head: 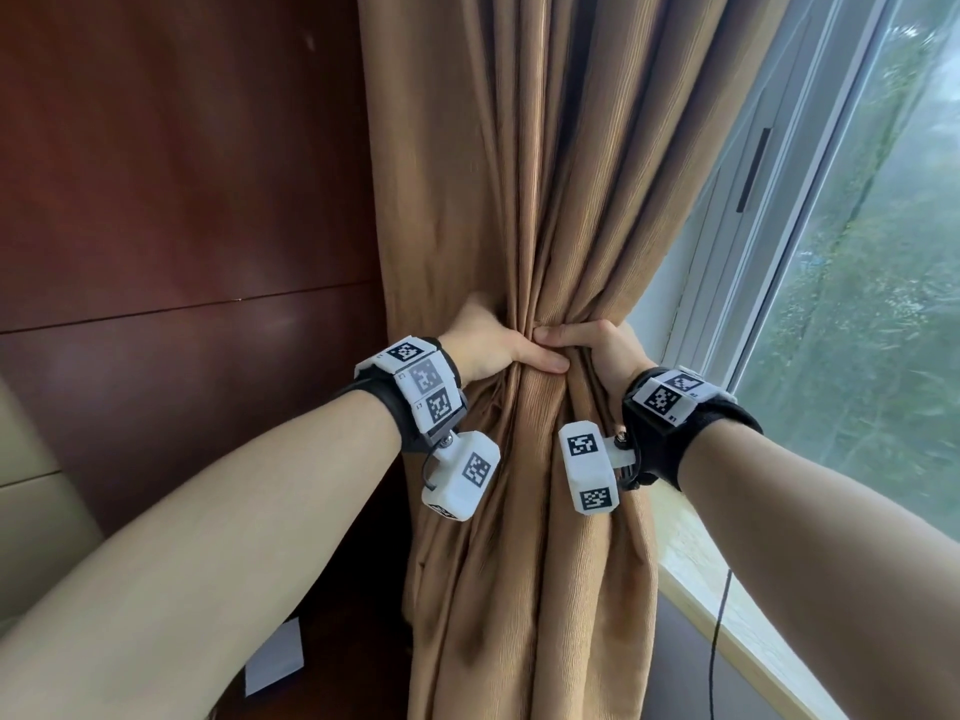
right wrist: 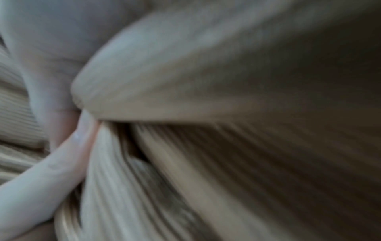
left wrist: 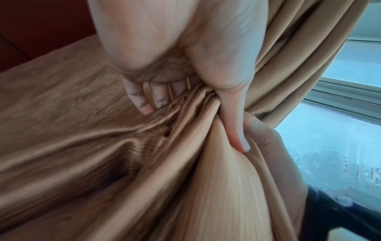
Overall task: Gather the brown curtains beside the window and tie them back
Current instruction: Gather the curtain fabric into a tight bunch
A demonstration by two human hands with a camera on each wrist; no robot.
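Far left: dark wood panelling (head: 156, 200), with a white sheet of paper (head: 275, 657) low down beside it.

Next, the left hand (head: 493, 340), wrapped round the tan curtain (head: 519, 174) at about mid-height. Thumb laid across the front of the bunch, fingers (left wrist: 142, 97) curled in behind and pressed into the folds.

Curtain hanging between panelling and window, squeezed to a tight waist where both hands meet, flaring loose above and below.

Just beside the left, the right hand (head: 597, 345), clamped on the same bunch from the window side. Thumb in front, close to the other thumb; fingers hidden behind the cloth in the head view. Right wrist view too blurred to show more than one finger along the pleats.

Further right: window (head: 857, 304), pale sill (head: 691, 553), thin black cable (head: 719, 631) dropping below it.

Likely trouble from here:
- Outer folds spilling out once either hand lets go, given so thick a bundle held only by pressure.
- Strain on the fittings overhead, out of view, from too hard a downward pull.
- Loose lower cloth catching the cable if swung toward the sill.
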